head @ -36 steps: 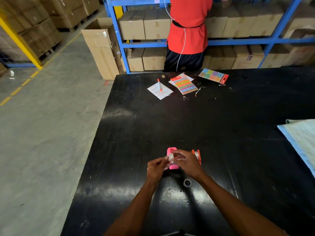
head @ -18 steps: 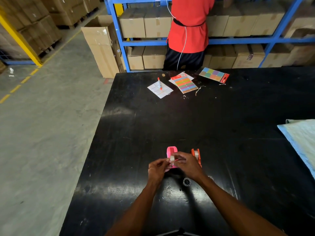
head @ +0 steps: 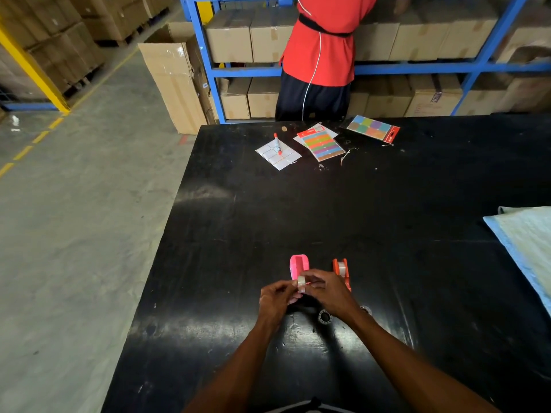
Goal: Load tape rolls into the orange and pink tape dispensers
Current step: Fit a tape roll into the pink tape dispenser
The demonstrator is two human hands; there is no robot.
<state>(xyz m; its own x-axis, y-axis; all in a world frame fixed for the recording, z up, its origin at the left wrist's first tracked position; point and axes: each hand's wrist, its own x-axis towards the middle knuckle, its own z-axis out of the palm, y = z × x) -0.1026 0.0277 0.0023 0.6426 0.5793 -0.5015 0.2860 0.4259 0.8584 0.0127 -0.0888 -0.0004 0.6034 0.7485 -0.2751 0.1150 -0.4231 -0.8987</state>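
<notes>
pinching a small clear tape roll (head: 301, 283) between them, the left hand (head: 275, 299) and right hand (head: 326, 293) meet just above the near part of the black table (head: 387, 228). the fingers of both hands are drawn together on the roll, the left from its left side and the right from above and to the right. the roll sits at the near end of the pink tape dispenser (head: 298, 265), which stands on the table with its open top empty. just to the right, the orange tape dispenser (head: 342, 271) stands with a roll already seated in it, its near end hidden behind the right hand. two small ring-shaped cores (head: 324, 317) lie on the table close by the right wrist. far across the table lie a white label sheet (head: 278, 155) with a red pen (head: 278, 143) on it and two packs of coloured stickers (head: 323, 143). a pale blue cloth (head: 527, 239) lies at the right edge.
</notes>
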